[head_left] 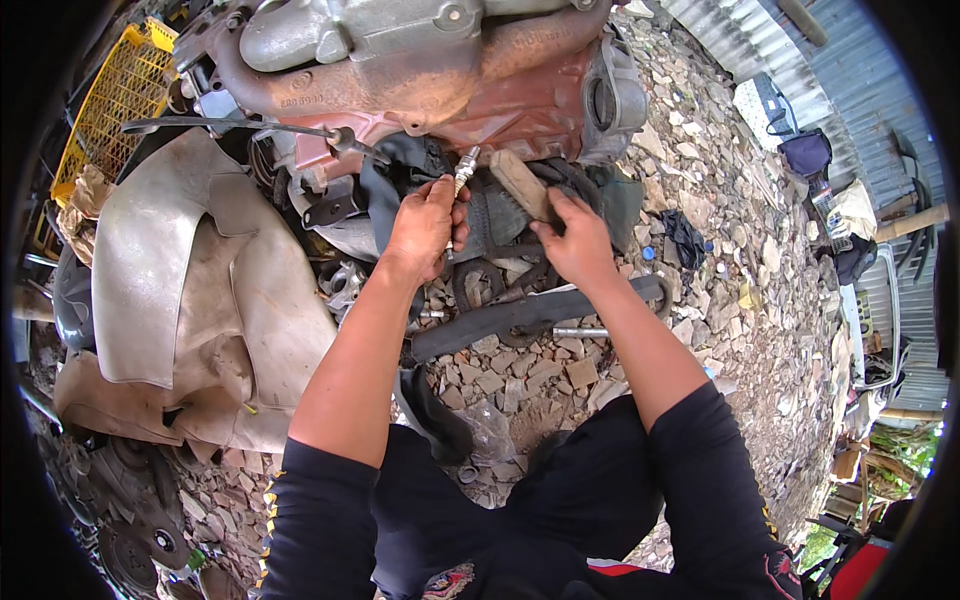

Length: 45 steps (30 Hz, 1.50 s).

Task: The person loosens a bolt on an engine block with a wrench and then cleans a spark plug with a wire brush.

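My left hand (425, 222) is closed round a spark plug (466, 168), whose metal threaded end sticks up past my thumb. A short flat brown block (524, 186), wooden in look, is gripped in my right hand (576, 238) between thumb and fingers. Its far end points toward the plug, with a small gap between the two. Whether its underside carries bristles is hidden. Just beyond both hands stands a large engine with a reddish block (530, 105) and a rusty manifold (400, 85).
Grey-beige vinyl sheeting (190, 290) lies heaped at left, beside a yellow crate (112, 100). A black rubber hose (530, 318) and a metal rod (580, 332) rest on the rubble below my hands. Corrugated metal sheets (850, 70) line the right side.
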{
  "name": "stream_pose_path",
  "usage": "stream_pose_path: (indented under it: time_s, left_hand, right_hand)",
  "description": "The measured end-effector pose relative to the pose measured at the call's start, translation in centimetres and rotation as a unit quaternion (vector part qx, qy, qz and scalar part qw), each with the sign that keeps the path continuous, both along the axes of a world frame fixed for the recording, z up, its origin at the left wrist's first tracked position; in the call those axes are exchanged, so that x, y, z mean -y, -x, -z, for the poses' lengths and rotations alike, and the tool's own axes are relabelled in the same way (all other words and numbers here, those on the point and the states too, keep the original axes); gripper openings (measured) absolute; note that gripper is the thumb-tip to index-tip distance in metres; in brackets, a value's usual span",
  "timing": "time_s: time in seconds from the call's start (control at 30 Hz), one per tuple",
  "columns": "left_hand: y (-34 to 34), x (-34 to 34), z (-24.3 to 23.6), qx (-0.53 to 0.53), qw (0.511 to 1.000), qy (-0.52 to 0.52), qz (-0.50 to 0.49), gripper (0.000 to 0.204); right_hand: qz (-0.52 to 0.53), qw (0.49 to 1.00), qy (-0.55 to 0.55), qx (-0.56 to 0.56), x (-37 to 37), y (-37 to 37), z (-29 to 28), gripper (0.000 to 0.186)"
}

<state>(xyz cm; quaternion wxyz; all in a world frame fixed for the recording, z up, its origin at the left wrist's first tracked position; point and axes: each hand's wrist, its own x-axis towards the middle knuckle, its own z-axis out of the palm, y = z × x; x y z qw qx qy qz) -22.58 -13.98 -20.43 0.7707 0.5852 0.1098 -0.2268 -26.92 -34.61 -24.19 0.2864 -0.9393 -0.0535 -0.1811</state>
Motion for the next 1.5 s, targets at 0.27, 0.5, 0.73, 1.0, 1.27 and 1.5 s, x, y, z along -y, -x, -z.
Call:
stream_pose_path:
  time_s: [0.27,0.5,0.73,1.0,1.27,1.5]
  left_hand:
    - [0.4,0.1,1.1,-0.007,0.998,0.02,0.05,0.03]
    - [0.3,-0.3,0.3,-0.043,0.993,0.098,0.052,0.027]
    - [0.2,-1.0,1.0,-0.06,0.986,0.151,0.047,0.025]
    - [-0.1,-0.8,1.6,-0.06,0.981,0.171,0.066,0.028]
    - [0.4,0.7,0.6,0.097,0.992,-0.044,0.064,0.023]
    - [0.3,1.6,0.9,0.128,0.991,-0.003,-0.036,0.016]
  right_hand:
    - [-0.017,0.994,-0.109,0.001,-2.0,-0.6,-1.5,0.049]
    - [-0.01,0.959,-0.264,0.099,-2.0,-1.4,-2.8,0.045]
    - [0.017,0.998,-0.061,0.01,0.3,0.2,-1.3,0.047]
    - [0.01,0.998,-0.052,-0.027,0.4,0.4,-0.1,0.048]
    - [0.0,0.981,-0.153,0.116,-1.4,-0.4,-5.4,0.047]
    - [-0.01,0.994,-0.074,0.078,-0.4,-0.3,-2.3,0.048]
